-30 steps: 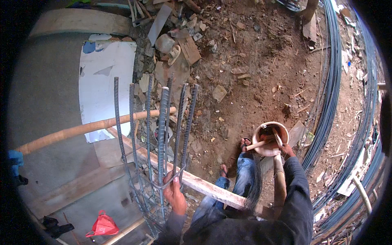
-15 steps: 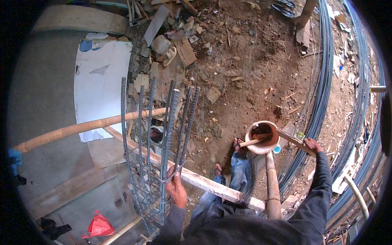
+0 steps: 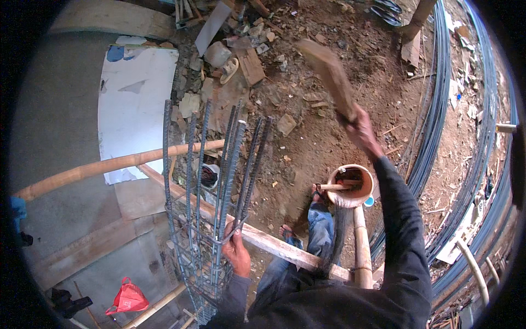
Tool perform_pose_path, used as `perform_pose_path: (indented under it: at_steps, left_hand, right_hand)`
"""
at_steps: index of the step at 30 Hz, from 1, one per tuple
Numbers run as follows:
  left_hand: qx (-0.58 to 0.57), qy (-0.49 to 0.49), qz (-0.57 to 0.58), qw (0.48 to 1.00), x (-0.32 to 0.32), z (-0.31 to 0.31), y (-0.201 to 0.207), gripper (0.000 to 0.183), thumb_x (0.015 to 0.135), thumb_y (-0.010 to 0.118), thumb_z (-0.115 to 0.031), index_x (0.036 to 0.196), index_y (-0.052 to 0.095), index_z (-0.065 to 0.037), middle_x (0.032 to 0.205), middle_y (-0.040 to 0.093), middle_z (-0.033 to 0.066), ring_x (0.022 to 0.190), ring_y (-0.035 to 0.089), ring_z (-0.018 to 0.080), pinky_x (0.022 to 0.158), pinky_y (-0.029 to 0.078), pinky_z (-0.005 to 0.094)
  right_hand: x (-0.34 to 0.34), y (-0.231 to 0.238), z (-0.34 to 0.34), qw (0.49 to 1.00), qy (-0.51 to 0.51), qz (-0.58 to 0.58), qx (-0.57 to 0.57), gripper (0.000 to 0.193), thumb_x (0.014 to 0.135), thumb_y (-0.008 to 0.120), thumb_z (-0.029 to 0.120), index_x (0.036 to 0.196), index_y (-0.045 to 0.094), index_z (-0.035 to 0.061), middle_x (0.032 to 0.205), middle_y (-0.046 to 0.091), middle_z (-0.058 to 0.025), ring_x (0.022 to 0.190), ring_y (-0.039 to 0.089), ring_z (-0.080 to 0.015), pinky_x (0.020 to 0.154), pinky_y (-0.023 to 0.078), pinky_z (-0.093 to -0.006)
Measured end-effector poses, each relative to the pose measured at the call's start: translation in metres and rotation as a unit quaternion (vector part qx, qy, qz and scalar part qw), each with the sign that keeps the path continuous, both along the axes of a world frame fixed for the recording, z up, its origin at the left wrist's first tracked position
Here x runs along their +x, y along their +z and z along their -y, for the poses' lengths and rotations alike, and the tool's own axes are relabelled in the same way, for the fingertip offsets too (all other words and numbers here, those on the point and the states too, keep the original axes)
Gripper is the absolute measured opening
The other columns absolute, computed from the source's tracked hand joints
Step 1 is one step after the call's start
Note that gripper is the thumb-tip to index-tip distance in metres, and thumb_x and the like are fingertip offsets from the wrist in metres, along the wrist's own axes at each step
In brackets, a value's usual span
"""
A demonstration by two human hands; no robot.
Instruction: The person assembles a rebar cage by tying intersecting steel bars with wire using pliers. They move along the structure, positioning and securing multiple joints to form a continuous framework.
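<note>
A rebar cage point(image 3: 221, 219) of tall ribbed steel bars, tied with thin stirrups, leans at lower left. My left hand point(image 3: 236, 255) is closed on it at a stirrup, its fingertips against the bars. My right hand point(image 3: 360, 130) grips one end of a rough wooden board point(image 3: 329, 71), raised out over the dirt and slightly blurred. Under the cage's open end runs a whitish wooden beam point(image 3: 279, 248). A tan bucket point(image 3: 366, 194) with a wooden handle point(image 3: 335, 187) sticking out of it stands beyond my lap. Dark thin wires point(image 3: 339, 236) hang beside my leg.
Long bundles of steel bars point(image 3: 430, 131) lie along the right. A bamboo pole point(image 3: 120, 160) crosses at left, another point(image 3: 361, 247) stands below the bucket. A white sheet point(image 3: 134, 109), a red bag point(image 3: 129, 296), a small pail point(image 3: 210, 178) and rubble point(image 3: 219, 49) lie around.
My right hand has swung the wooden board up and leftward, from beside the bucket to above the dirt. My left hand stays on the rebar cage.
</note>
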State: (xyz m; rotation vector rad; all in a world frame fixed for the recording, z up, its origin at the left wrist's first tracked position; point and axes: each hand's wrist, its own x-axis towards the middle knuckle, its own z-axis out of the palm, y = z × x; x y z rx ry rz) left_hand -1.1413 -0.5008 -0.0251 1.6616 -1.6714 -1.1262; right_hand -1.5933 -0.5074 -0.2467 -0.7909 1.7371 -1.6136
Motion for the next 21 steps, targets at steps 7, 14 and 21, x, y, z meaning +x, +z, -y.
perform_pose_path:
  at_steps: [7, 14, 21]
  left_hand:
    - [-0.015, 0.018, 0.02, 1.0, -0.002, -0.001, 0.0, 0.032, 0.108, 0.06, -0.019, 0.126, 0.069, 0.006, 0.122, 0.064, 0.0087, 0.113, 0.06, 0.0182, 0.101, 0.046, 0.0362]
    - [-0.007, 0.02, 0.027, 0.999, 0.003, -0.002, -0.003, 0.029, 0.109, 0.06, -0.012, 0.128, 0.065, 0.008, 0.126, 0.068, 0.0112, 0.115, 0.061, 0.0182, 0.102, 0.047, 0.0357]
    - [0.015, 0.036, 0.016, 0.999, -0.003, -0.002, 0.003, 0.028, 0.109, 0.06, -0.013, 0.128, 0.065, 0.007, 0.125, 0.068, 0.0104, 0.115, 0.061, 0.0182, 0.103, 0.046, 0.0357]
  right_hand:
    - [0.052, 0.028, 0.117, 0.983, 0.139, -0.062, -0.105, 0.054, 0.077, 0.061, -0.008, 0.13, 0.062, 0.0016, 0.122, 0.068, -0.016, 0.116, 0.063, -0.0272, 0.101, 0.048, -0.0389]
    - [0.041, 0.072, 0.12, 0.945, 0.231, -0.197, -0.119, 0.045, 0.077, 0.068, -0.005, 0.121, 0.061, 0.0007, 0.114, 0.066, -0.0207, 0.113, 0.063, -0.0456, 0.092, 0.052, -0.0488]
    - [0.055, 0.072, 0.105, 0.966, 0.212, -0.128, -0.077, 0.036, 0.084, 0.071, -0.002, 0.119, 0.065, 0.0025, 0.112, 0.068, -0.0202, 0.109, 0.068, -0.0333, 0.093, 0.053, -0.0444]
